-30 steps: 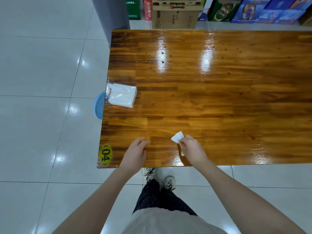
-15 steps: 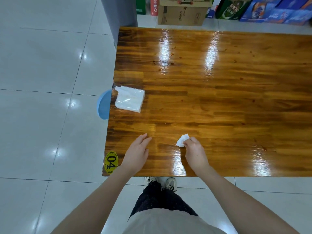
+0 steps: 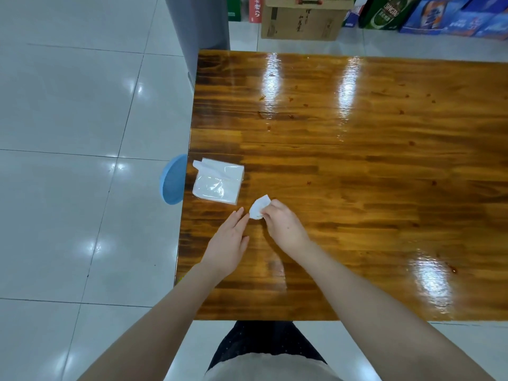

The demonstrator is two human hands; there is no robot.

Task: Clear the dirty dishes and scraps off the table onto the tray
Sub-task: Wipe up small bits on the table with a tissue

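Observation:
A glossy wooden table (image 3: 357, 166) fills the right of the view. My right hand (image 3: 283, 225) pinches a small crumpled white tissue (image 3: 259, 207) against the tabletop near the left end. My left hand (image 3: 228, 244) lies flat just left of it, fingers straight, fingertips close to the tissue. A white pack of napkins in clear wrap (image 3: 218, 181) sits by the table's left edge, just beyond both hands. Small reddish-brown scraps and spots (image 3: 288, 105) dot the far half of the table. No tray or dishes are in view.
A blue round stool (image 3: 171, 179) pokes out from under the table's left edge. A grey bin (image 3: 198, 20) stands at the far left corner. Cardboard and drink cartons (image 3: 302, 20) line the floor behind. White tiled floor spreads to the left.
Both hands moved forward over the table toward the napkin pack, the right one carrying the tissue along. The camera came in closer over the table.

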